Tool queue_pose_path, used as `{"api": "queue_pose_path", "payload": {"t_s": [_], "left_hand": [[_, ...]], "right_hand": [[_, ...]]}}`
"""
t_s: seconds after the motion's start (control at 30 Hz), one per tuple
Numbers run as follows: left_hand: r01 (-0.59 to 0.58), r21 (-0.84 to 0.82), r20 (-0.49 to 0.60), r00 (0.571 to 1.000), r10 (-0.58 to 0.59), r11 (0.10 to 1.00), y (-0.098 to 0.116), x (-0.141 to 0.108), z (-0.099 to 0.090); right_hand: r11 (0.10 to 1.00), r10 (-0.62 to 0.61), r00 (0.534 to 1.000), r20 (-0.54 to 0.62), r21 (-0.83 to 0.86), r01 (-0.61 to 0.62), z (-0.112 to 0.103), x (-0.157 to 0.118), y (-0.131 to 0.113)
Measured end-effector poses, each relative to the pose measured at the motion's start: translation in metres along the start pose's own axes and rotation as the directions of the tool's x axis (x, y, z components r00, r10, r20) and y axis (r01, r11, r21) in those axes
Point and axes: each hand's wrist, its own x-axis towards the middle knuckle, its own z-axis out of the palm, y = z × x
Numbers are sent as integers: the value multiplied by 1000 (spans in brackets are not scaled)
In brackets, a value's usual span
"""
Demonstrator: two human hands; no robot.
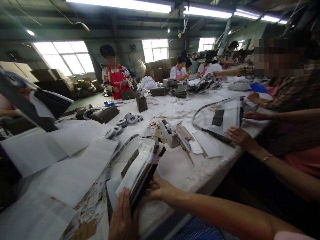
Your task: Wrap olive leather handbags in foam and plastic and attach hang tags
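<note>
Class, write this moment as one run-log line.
left hand: on white wrap | right hand: at side of bag | tape dispenser: on table, beyond bag

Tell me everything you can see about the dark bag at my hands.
The bag looks dark olive with a smooth, leather-like surface. It sits tilted on the near part of the white table. A white sheet covers much of its visible face, with clear film across the upper end. A curved strap, apparently wrapped, loops out on the left. Your left hand lies against the sheet's lower end; your right hand is at the dark side, contact unclear.
</note>
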Motion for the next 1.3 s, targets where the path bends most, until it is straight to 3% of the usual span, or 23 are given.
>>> {"api": "queue_pose_path", "payload": {"t_s": [0.07, 0.1, 0.13, 0.17, 0.23, 0.33, 0.47, 0.6, 0.8, 0.93, 1.03, 1.1, 1.2, 1.3], "left_hand": [[2, -25, -10, 1000, -2, 1000, -4, 0, 0], [5, -38, -11, 1000, -5, 999, -5, 0, 0], [0, -52, -13, 1000, -1, 999, -5, 1, -1], [-10, -68, -9, 1000, 10, 998, -5, 1, -1], [-17, -88, 3, 1000, 18, 996, -6, 1, -1], [-23, -91, 10, 1000, 24, 996, -9, 0, 1], [-101, -96, 6, 995, 102, 990, -17, -2, 5], [-115, -109, 11, 993, 117, 987, -20, -1, 7], [-86, -139, -19, 996, 84, 987, -18, -1, 8], [-92, -153, -39, 995, 87, 984, -18, 1, 7], [-84, -154, -51, 996, 77, 985, -14, 3, 4], [-53, -142, -48, 998, 46, 988, -10, 4, 1], [14, -111, -43, 999, -19, 994, -4, 4, -4], [69, -76, -47, 996, -73, 995, 1, 4, -7]], "right_hand": [[916, -121, 991, 53, -378, 132, -35, -9, -11], [779, -234, 971, 48, -589, 217, -57, -15, -18], [578, -367, 928, 60, -767, 278, -82, -22, -27], [371, -474, 879, 57, -892, 258, -108, -28, -36], [15, -600, 800, 24, -999, 41, -159, -40, -55], [-67, -633, 772, -53, -990, -123, -220, -50, -76], [-103, -570, 815, -106, -974, -199, -255, -49, -83], [-127, -517, 839, -167, -955, -268, -260, -42, -86], [-98, -491, 835, -248, -937, -335, -256, -45, -100], [-16, -464, 849, -251, -957, -291, -238, -58, -107], [44, -424, 880, -215, -975, -217, -211, -73, -103], [152, -427, 879, -211, -975, -160, -185, -82, -91], [448, -423, 872, -247, -894, -36, -137, -91, -59], [675, -326, 925, -194, -733, 84, -89, -96, -22]]}}
